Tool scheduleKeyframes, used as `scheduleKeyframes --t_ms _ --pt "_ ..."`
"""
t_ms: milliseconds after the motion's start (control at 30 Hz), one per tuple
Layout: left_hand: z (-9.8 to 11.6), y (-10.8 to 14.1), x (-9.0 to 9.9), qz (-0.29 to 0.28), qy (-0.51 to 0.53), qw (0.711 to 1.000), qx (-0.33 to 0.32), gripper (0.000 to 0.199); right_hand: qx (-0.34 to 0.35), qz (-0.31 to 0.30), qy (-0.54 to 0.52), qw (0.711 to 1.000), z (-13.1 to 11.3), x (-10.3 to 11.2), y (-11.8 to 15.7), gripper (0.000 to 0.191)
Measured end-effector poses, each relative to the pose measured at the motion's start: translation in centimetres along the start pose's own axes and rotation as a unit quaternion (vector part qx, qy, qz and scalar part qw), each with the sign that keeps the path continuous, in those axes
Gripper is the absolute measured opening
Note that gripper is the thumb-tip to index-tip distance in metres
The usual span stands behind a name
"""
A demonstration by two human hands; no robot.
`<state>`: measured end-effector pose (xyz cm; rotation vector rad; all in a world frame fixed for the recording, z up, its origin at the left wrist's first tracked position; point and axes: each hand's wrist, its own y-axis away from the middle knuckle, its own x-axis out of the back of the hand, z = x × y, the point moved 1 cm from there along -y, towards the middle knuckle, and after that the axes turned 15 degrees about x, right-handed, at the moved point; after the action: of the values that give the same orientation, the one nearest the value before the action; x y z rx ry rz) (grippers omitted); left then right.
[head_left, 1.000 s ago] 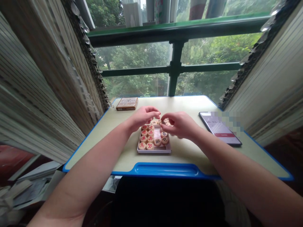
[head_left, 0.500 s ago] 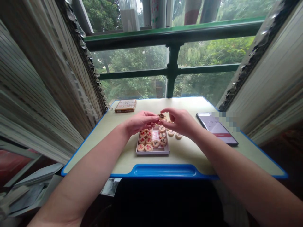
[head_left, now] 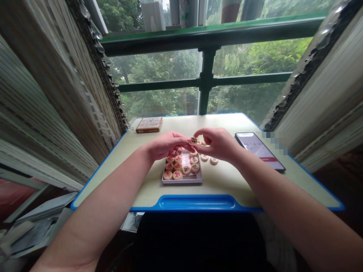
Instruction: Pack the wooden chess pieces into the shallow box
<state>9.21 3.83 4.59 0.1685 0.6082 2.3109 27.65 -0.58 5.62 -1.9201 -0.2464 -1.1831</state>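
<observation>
Above box [head_left: 183, 181], left hand [head_left: 167, 146] meets right hand [head_left: 217, 143], fingers curled.

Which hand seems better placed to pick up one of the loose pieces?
Probably the right hand: it hovers beside the loose pieces, while the left hand is farther from them, at the far-left part of the box.

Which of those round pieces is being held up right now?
The dark-marked piece between the left hand and the right hand; the other pieces in view lie in the white box or on the table.
</observation>
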Motion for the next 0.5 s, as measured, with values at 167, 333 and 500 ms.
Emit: scheduleKeyframes --t_ms 167,333,500 --pt "-0.03 -0.03 -0.19 0.052 -0.001 0.999 -0.014 0.036 0.023 -0.03 -0.022 0.999 0.15 -0.25 0.01 0.024" --pt "0.15 0.14 -0.51 0.058 -0.004 0.998 -0.004 0.028 0.005 -0.034 -0.039 0.999 0.17 -0.35 0.02 0.029" --pt "0.14 0.16 -0.54 0.054 0.004 0.998 0.007 0.016 -0.017 -0.033 -0.029 0.999 0.15 -0.45 -0.01 0.033"
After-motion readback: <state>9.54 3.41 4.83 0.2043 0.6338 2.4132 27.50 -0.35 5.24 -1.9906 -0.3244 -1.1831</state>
